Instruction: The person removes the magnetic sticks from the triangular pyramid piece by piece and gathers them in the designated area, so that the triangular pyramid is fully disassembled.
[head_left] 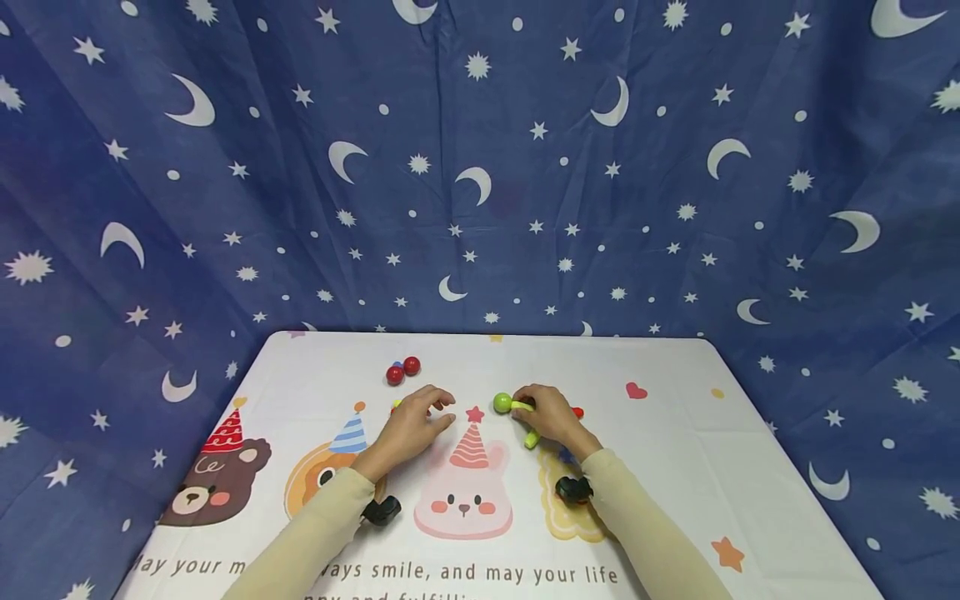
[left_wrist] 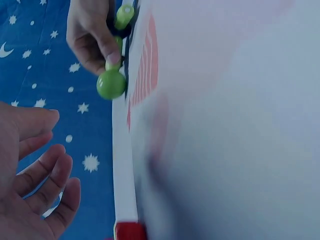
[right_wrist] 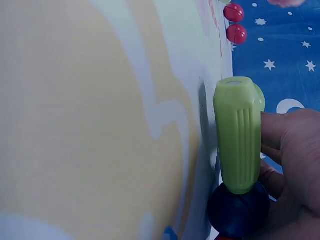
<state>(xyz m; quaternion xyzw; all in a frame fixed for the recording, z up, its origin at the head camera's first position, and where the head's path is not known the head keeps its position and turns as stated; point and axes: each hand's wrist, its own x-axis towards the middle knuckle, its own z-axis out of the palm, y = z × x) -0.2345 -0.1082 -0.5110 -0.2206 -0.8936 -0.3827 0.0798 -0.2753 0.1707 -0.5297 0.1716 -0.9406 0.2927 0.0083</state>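
Note:
My right hand (head_left: 550,412) (right_wrist: 300,165) pinches a green rod (head_left: 522,406) with a green ball (head_left: 502,402) (left_wrist: 111,84) at its left end, just over the table. A second, ribbed green rod (head_left: 532,439) (right_wrist: 239,140) joins a dark blue ball (right_wrist: 238,209) beside that hand's fingers. Something red (head_left: 577,412) shows past the hand, partly hidden. To the left, my left hand (head_left: 416,427) (left_wrist: 35,175) is held above the table with bent, spread fingers and nothing in them. A small red and yellow piece (head_left: 396,406) is partly hidden behind it.
Two red balls (head_left: 395,375) (head_left: 412,365) lie toward the back left, with a bit of blue (head_left: 397,364) behind them. A small blue thing (head_left: 566,456) shows by the right wrist. The white cloth (head_left: 675,492) has printed animals; a starry blue curtain (head_left: 525,208) stands behind.

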